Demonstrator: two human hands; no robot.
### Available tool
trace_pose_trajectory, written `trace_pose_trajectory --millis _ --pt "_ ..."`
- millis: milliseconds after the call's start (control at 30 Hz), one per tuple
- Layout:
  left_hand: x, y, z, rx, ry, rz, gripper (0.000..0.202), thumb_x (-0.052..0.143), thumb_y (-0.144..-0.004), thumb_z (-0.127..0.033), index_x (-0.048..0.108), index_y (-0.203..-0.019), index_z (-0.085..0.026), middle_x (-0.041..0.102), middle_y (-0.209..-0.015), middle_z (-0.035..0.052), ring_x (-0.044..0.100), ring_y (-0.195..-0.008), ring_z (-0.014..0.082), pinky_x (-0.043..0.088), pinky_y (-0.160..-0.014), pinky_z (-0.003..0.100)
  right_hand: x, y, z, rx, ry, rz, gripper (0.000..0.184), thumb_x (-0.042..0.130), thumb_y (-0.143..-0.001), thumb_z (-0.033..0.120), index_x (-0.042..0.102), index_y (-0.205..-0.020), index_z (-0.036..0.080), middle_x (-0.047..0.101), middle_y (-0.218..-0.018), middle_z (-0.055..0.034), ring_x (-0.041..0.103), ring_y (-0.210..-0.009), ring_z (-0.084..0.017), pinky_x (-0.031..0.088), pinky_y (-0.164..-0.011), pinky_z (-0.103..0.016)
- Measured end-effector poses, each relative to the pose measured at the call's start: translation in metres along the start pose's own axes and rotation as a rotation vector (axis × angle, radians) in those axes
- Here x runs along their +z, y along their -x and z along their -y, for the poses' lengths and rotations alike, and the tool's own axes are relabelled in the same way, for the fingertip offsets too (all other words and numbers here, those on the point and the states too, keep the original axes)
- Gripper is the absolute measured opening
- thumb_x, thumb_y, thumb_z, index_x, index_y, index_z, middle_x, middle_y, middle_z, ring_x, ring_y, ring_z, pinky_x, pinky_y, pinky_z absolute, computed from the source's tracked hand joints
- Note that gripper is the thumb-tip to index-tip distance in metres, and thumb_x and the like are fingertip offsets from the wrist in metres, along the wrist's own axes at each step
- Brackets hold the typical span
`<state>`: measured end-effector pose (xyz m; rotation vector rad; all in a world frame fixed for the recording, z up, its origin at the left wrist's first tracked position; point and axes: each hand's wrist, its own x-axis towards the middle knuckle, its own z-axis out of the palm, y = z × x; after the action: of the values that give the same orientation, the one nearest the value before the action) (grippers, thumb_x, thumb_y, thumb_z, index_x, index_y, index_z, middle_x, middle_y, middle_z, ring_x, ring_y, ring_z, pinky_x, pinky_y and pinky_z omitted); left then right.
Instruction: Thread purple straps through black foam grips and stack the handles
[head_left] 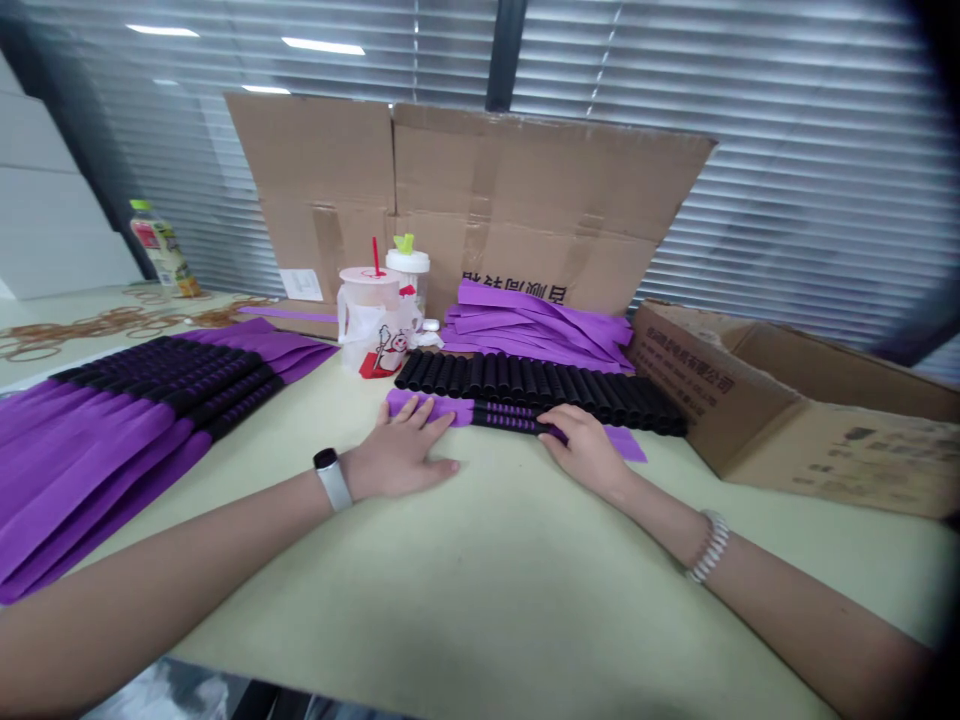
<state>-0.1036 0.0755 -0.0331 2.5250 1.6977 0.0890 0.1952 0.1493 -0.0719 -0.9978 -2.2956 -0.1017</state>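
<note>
The left hand (397, 455) lies flat on the table (510, 590), its fingers (424, 420) spread apart and resting on the left end of a flat purple strip (424, 405), with no clamping seen. The strip runs through a slim black ribbed tube (510, 417), and its far end emerges on the right (622, 445). The right hand (585, 450) rests at the tube's right end, fingers (559, 425) together and curved over it; whether they grip or merely rest cannot be confirmed from this angle. Directly behind lies a tight row of thicker black ribbed tubes (540, 388), touching the strip assembly. Beyond that stands a loose stack of purple strips (525, 325). To the left lies a large fanned batch of purple strips with black ribbed tubes (150, 420), near scattered amber rubber bands (97, 325). A translucent plastic cup with a red straw (371, 310) stands at the rear, beside a white-lidded jar (407, 270). A flattened brown cardboard sheet (480, 190) stands upright behind these, and an open brown cardboard box (750, 400) sits at right. A white smartwatch (330, 478) is worn on the left wrist.
</note>
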Motion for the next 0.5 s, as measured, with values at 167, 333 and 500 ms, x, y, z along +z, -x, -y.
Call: trace_pose_trajectory --millis 167,333,500 --pt "0.0 -0.001 0.001 0.001 -0.054 0.015 0.084 0.028 -0.088 -0.07 0.017 -0.153 -0.017 0.008 -0.157 0.0172 0.009 -0.145 0.0359 0.004 -0.112 0.062 -0.003 -0.003 0.009 0.033 0.057 0.026 0.022 0.063 -0.082 0.011 0.067 -0.102 0.019 0.066 -0.1 -0.0064 0.06 -0.094 -0.024 0.048 -0.085 -0.04" --pt "-0.002 -0.004 0.002 -0.01 -0.061 0.063 0.081 0.027 -0.089 -0.069 0.013 -0.153 -0.021 0.006 -0.158 0.0126 0.008 -0.145 0.036 0.006 -0.111 0.064 -0.008 -0.005 0.016 0.067 0.085 0.038 0.022 0.066 -0.081 0.011 0.068 -0.102 0.018 0.067 -0.099 -0.0057 0.06 -0.094 -0.024 0.047 -0.084 -0.039" --pt "-0.001 -0.005 0.003 -0.019 -0.06 0.083 0.082 0.027 -0.088 -0.071 0.011 -0.153 -0.023 0.004 -0.158 0.0118 0.007 -0.146 0.0348 0.008 -0.111 0.065 -0.009 -0.005 0.018 0.087 0.084 0.032 0.022 0.068 -0.081 0.011 0.068 -0.102 0.018 0.067 -0.1 -0.0056 0.059 -0.095 -0.024 0.046 -0.085 -0.039"
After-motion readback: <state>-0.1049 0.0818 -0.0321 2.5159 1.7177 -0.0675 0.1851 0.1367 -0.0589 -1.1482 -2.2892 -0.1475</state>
